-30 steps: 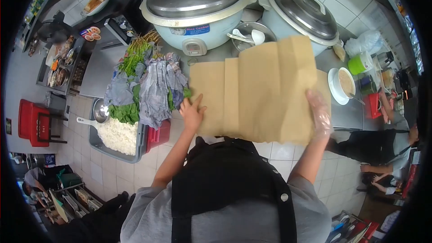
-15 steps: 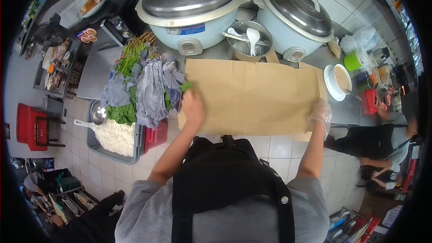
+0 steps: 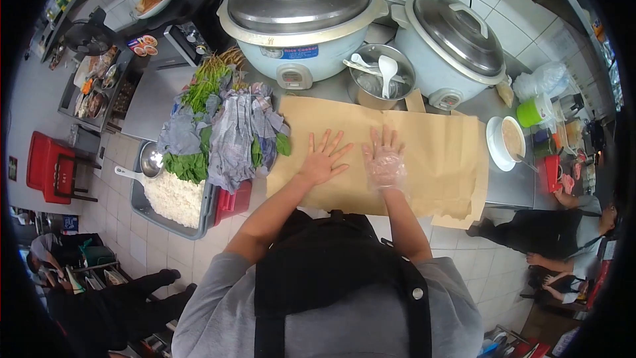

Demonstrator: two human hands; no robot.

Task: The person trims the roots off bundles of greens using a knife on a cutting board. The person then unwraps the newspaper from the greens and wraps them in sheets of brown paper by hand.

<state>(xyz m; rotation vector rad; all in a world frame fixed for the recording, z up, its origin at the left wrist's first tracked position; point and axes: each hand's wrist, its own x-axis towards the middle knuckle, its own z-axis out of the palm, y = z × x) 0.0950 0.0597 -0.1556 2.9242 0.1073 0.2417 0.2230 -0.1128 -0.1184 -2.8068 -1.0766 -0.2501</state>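
My left hand (image 3: 322, 161), bare, lies palm down on the wide sheet of plain brown paper (image 3: 437, 152), fingers spread and grasping nothing. My right hand (image 3: 385, 166), with clear plastic crinkled over it, is just beside it – palm down too, fingers stretched out and free of any grip. The paper lies on the steel counter (image 3: 507, 189) right in front of me, its right end looking torn and uneven.

At its left end, a green leaf meets the paper, part of the pile of green leaves and stems with crumpled grey wrapping (image 3: 232, 139). Below that pile is the grey plastic tub (image 3: 207, 209) of white rice (image 3: 171, 199).

Behind the paper is the round metal pot (image 3: 377, 101) holding white plastic scoops – two pale blue rice cookers (image 3: 295, 59) stand beyond it. To the paper's right, the white bowl (image 3: 503, 138) of brownish liquid sits on a white saucer (image 3: 494, 148).
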